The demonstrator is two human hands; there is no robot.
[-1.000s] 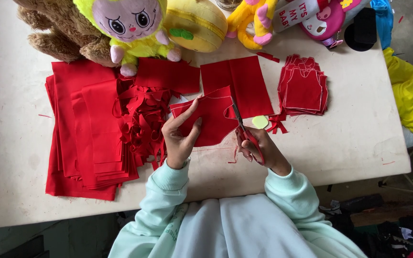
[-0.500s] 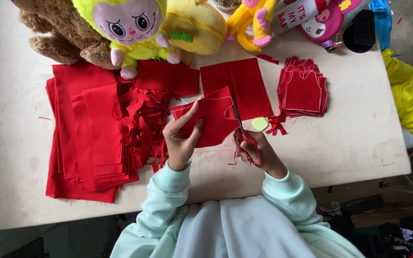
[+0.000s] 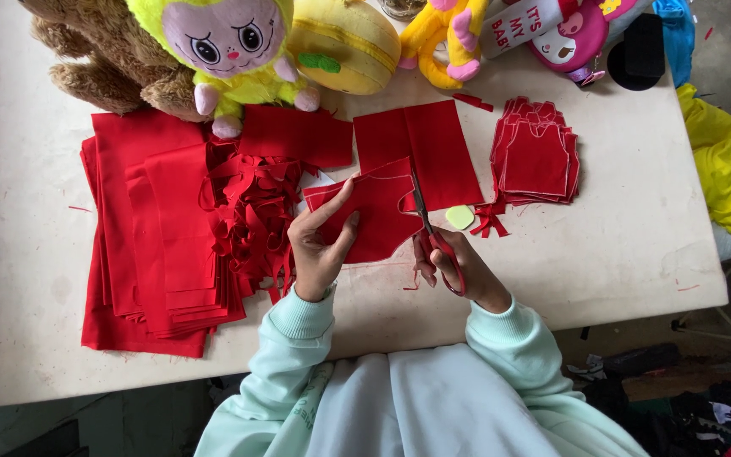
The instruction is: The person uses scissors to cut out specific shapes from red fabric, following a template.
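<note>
My left hand point(image 3: 321, 245) pinches a red cloth piece point(image 3: 374, 211) marked with a white chalk outline, holding it just above the table. My right hand point(image 3: 454, 271) grips red-handled scissors point(image 3: 427, 222), whose blades point away from me and bite into the right side of that piece. Under it lies a flat red cloth rectangle point(image 3: 429, 152). A small pale-green chalk piece point(image 3: 459, 217) rests just right of the blades. A stack of cut red shapes point(image 3: 536, 154) sits further right.
A big pile of red cloth sheets point(image 3: 150, 237) and tangled red offcuts point(image 3: 255, 220) lie at the left on the white table point(image 3: 619, 245). Plush toys point(image 3: 230, 42) line the far edge. Yellow cloth point(image 3: 725, 161) hangs off the right.
The scissors have advanced a little further into the red piece. My left hand has shifted its grip slightly, turning the cloth.
</note>
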